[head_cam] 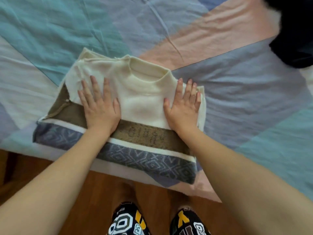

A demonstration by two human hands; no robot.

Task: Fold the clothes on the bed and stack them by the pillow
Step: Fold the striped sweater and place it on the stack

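Sweater: your folded sweater [140, 102] is lying at the near edge of the bed [237, 102], cream top uppermost, with the brown and blue patterned bands showing toward you.
Left hand: your left hand [100, 107] is lying flat with fingers spread, pressing on the cream panel's left side and gripping nothing.
Right hand: your right hand [183, 106] is lying flat too, fingers straight, pressing on the right side just inside the edge.
Step in hand: you are likely smoothing and setting the fold before carrying it off.
Doing it well: be sweeping both palms outward from the collar [149, 72], pushing trapped air and wrinkles toward the sides; the far-left corner is looking ragged, so be tucking those loose layers square.
Lifting: be sliding your fingers under both sides together, so the layers are not slipping apart.
Still waiting: a dark garment [294, 36] is lying at the far right of the bed, apparently unfolded.
Pillow: it is not showing in this view, so the stacking spot cannot be judged.
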